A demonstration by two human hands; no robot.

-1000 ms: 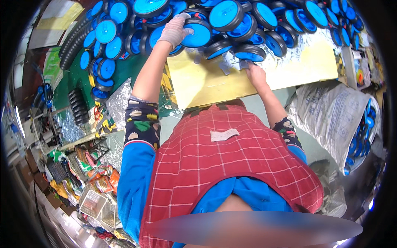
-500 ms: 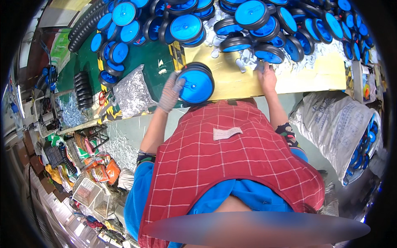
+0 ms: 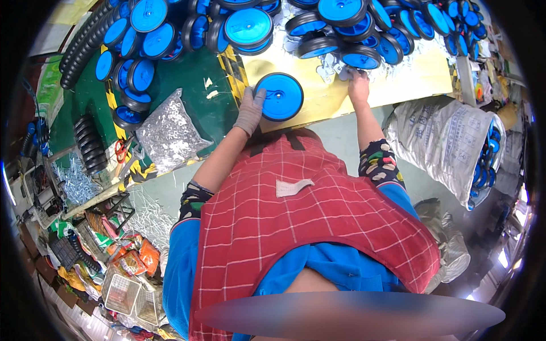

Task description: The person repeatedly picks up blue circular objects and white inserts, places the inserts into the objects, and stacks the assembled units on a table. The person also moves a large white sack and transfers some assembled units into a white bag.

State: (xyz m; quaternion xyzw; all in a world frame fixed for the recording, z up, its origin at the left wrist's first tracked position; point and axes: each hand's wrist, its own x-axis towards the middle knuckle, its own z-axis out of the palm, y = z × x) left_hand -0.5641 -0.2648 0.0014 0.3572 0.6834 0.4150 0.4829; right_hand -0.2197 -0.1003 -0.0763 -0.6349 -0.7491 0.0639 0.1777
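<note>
The gloved left hand (image 3: 249, 112) grips a blue wheel (image 3: 279, 97) by its left rim over the yellow board (image 3: 412, 85), while the right hand (image 3: 358, 86), farther off rightward, nears pale pieces (image 3: 328, 73), its grip unclear.

Wheel (image 3: 284, 101): disc of smooth blue plastic with a glossy sheen; rim black and rubber-like. Heaped wheels (image 3: 248, 26): same finish, the discs catching bright highlights. Left hand (image 3: 252, 108): covered by a matt, knitted cloth glove (image 3: 248, 118). Table (image 3: 187, 77): smooth green top, partly overlaid by a flat yellow sheet (image 3: 398, 85), paper or board, which cannot be told. Striped tape (image 3: 234, 74): smooth, plastic-looking. Bag (image 3: 173, 136): creased, shiny clear plastic film over silvery, metallic-looking pieces. Apron (image 3: 313, 210): matt woven cloth, softly wrinkled. Sack (image 3: 435, 136): pale woven plastic, creased. Baskets (image 3: 121, 294): lattice-walled pale plastic.
</note>
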